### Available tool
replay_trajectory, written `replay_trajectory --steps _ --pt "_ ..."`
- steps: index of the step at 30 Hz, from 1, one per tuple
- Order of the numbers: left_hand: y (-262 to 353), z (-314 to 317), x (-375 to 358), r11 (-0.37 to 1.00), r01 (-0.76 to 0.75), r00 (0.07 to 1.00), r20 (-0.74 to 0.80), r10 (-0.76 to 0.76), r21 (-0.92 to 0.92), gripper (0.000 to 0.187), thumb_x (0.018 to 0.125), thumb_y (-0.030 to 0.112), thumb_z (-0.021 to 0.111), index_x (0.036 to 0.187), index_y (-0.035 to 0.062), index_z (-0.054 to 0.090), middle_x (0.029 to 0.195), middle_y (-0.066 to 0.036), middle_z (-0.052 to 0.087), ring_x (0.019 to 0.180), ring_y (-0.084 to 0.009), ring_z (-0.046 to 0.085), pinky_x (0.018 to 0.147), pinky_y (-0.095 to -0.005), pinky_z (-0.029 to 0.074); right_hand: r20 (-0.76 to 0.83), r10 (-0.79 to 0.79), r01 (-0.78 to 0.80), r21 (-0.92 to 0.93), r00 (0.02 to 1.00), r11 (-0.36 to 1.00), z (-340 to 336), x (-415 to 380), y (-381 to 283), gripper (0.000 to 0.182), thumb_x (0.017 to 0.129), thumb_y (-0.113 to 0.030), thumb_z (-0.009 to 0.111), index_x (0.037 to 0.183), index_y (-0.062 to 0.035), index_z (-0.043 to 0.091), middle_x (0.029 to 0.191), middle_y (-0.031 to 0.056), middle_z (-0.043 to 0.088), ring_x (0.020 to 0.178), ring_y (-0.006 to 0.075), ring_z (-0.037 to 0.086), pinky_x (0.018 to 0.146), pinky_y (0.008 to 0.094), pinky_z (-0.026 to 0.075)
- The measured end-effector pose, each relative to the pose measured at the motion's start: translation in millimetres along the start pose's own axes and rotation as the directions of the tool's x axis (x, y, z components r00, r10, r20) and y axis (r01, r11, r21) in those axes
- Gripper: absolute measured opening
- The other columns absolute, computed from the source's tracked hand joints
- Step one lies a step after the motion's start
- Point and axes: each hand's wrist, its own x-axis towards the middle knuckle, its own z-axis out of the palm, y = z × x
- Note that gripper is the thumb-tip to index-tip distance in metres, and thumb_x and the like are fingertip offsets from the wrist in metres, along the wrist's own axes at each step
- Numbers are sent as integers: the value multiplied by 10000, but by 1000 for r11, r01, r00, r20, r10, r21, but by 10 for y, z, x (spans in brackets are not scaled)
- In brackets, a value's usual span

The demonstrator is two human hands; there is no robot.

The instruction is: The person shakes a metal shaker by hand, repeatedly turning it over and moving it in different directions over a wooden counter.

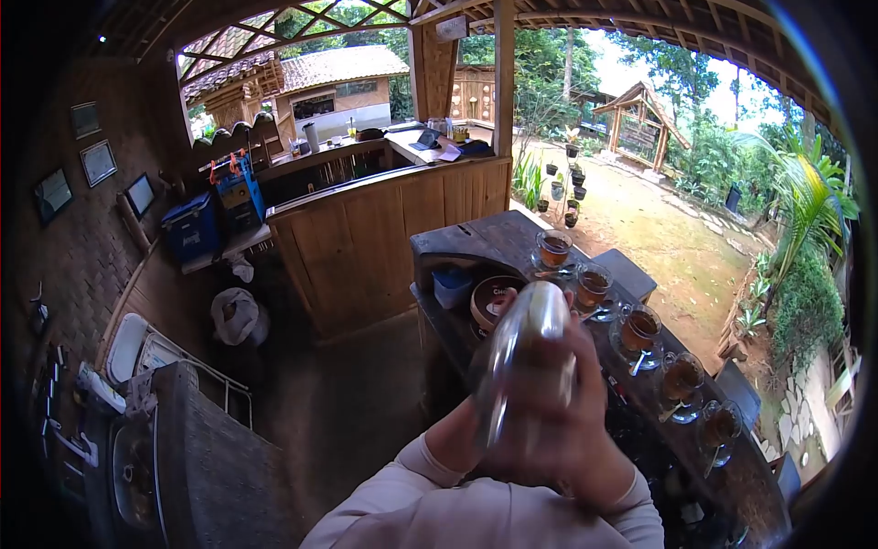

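Note:
A shiny metal cocktail shaker (526, 343), smeared by motion, is held up tilted in front of my chest. My right hand (590, 407) wraps round its right side, fingers closed on it. From the left, my left hand (457, 430) grips the shaker too, its fingers mostly hidden behind the metal. Just beyond the shaker, along the dark wooden counter (485, 229), stand several glass cups of brown drink, among them a far cup (553, 247), a middle cup (638, 328) and a near cup (720, 425). They rest on glass saucers, some with spoons.
A round brown container (494, 297) and a blue box (452, 287) sit in the counter's shelf. Behind stands a wooden bar (393, 229) with items on top. At left are a sink (137, 476), a white sack (238, 316) and a blue cooler (192, 229).

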Motion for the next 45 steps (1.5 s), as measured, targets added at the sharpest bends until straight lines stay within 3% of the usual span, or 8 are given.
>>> replay_trajectory --steps 9,14,25,28,31,34,38,45 --pt "-327 150 71 976 42 986 148 -75 212 672 820 518 589 1326 137 361 1352 -208 354 1222 -412 369 1002 -566 340 -78 -394 401 143 916 905 -270 -39 -188 310 593 -245 735 840 -406 639 965 -97 644 965 294 598 899 511 405" --pt "-182 -420 19 965 -261 958 128 258 10 620 826 523 572 1278 119 444 1314 -192 413 1213 -409 375 1008 -547 333 -84 280 -243 306 956 921 143 26 419 310 630 -188 675 938 -224 663 966 48 651 981 329 577 936 462 416" --pt "-321 84 321 954 -172 974 -101 202 245 667 850 459 567 1320 36 353 1173 -177 529 1089 -281 532 868 -398 497 -136 138 -98 269 981 958 54 116 337 341 636 -191 706 971 -243 673 1013 32 636 1021 247 567 943 428 384" --pt "-1029 115 765 404 -831 415 57 908 -383 685 830 381 632 1337 34 329 1275 -106 477 1118 -240 508 927 -399 442 -248 330 -243 324 911 914 214 234 435 276 603 -210 699 878 -202 680 956 75 652 1014 317 556 898 492 421" --pt "-146 329 214 974 -80 995 -47 92 212 780 821 445 628 1364 19 264 1301 -138 451 1148 -296 486 965 -439 422 -124 -161 172 83 979 982 -1 275 -36 345 682 -288 694 1005 -172 662 1165 83 586 1068 318 536 973 491 363" --pt "-53 484 145 963 126 973 157 -167 240 765 786 437 670 1332 37 313 1249 -172 442 1203 -342 405 1064 -448 303 -63 -201 205 62 978 977 116 239 105 331 717 -309 666 1007 -149 661 1144 81 594 1099 307 520 1001 478 335" --pt "-140 -421 260 738 -663 659 370 655 -126 542 866 357 562 1299 78 392 1199 -116 510 1183 -236 464 966 -417 424 -174 352 -289 307 920 907 557 283 472 202 651 -259 717 837 -188 678 935 36 649 1047 331 536 949 498 374" --pt "85 521 5 972 139 976 138 -166 190 729 797 467 643 1356 119 331 1323 -155 390 1235 -344 387 1060 -462 309 -33 -359 360 126 933 924 233 299 -114 199 669 -338 657 855 -282 696 1100 64 605 1047 335 532 848 506 445"
